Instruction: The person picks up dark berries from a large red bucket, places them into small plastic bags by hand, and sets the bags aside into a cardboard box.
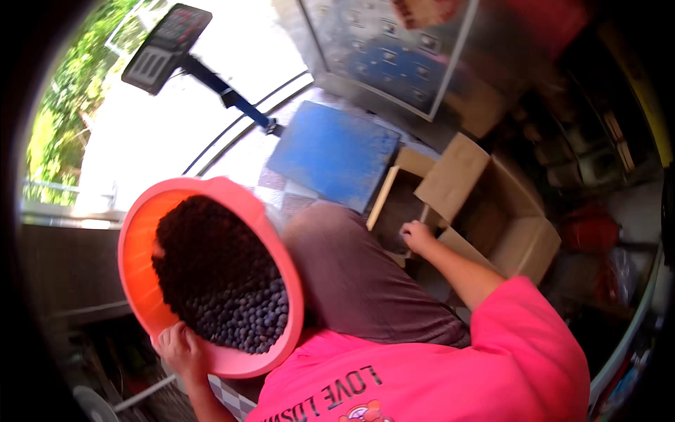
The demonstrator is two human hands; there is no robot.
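Observation:
A round pink-orange plastic basin rests tilted against my left side and leg. Dark blue-black berries fill much of it, piled toward the lower right. At the basin's near left rim, my left hand is closed round the edge. My right hand reaches out past my knee, over a small open box beside a larger open cardboard box. Its fingers are closed; a small dark thing may be between them, too small to name.
A platform scale with a blue plate stands ahead, its display head on a slanting post. Behind it is a metal-framed panel. Dim shelves with assorted goods line the right. Bright greenery shows outside at left.

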